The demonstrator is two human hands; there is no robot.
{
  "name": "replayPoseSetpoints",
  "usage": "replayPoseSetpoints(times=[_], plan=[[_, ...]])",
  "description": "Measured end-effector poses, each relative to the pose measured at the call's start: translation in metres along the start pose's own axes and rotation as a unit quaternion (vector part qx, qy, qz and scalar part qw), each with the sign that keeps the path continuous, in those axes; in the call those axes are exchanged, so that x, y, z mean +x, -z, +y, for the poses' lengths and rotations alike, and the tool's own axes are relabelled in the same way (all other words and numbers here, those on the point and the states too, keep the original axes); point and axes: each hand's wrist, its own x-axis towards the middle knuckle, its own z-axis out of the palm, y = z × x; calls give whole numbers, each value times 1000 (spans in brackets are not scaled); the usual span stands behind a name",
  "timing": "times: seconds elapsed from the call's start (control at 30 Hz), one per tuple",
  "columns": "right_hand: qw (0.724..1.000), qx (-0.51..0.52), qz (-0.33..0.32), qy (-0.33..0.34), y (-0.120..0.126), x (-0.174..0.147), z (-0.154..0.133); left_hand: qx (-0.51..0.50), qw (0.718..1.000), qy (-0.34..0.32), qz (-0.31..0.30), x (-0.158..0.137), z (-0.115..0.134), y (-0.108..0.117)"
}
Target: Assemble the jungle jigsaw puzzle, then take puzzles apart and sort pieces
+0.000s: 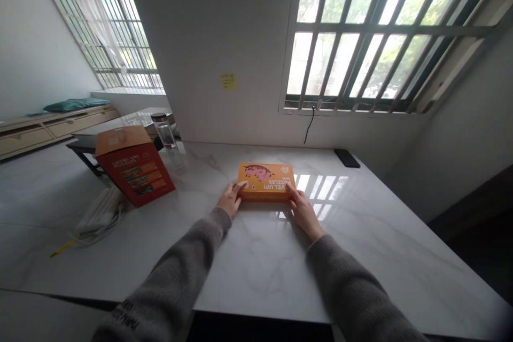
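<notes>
An orange puzzle box (264, 184) lies flat on the white marbled table (256, 256), its printed lettering upside down from where I look. On its lid is a pink, rounded picture. My left hand (231, 199) grips the box's left end, thumb on top. At the opposite end my right hand (303, 210) holds the near right corner, also with the thumb on the lid. The undersides of my fingers are partly hidden behind the box.
A larger red puzzle carton (140, 173) stands at the left, with a white power strip and cable (100, 214) beside it. Behind the carton is a clear bottle (165, 131). A black phone (347, 158) lies at the back right. A wall (240, 117) borders the table's far edge.
</notes>
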Motion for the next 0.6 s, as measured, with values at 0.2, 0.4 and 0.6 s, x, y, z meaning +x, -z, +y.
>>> replayPoseSetpoints(times=[0.2, 0.4, 0.6], plan=[[999, -20, 21, -31, -7, 31, 10, -71, 997, -6, 14, 36, -10, -27], [999, -36, 13, -17, -13, 43, 19, -91, 996, -12, -12, 50, -15, -36], [996, 14, 87, -12, -5, 31, 16, -69, 994, 15, 81, 36, -16, -28]])
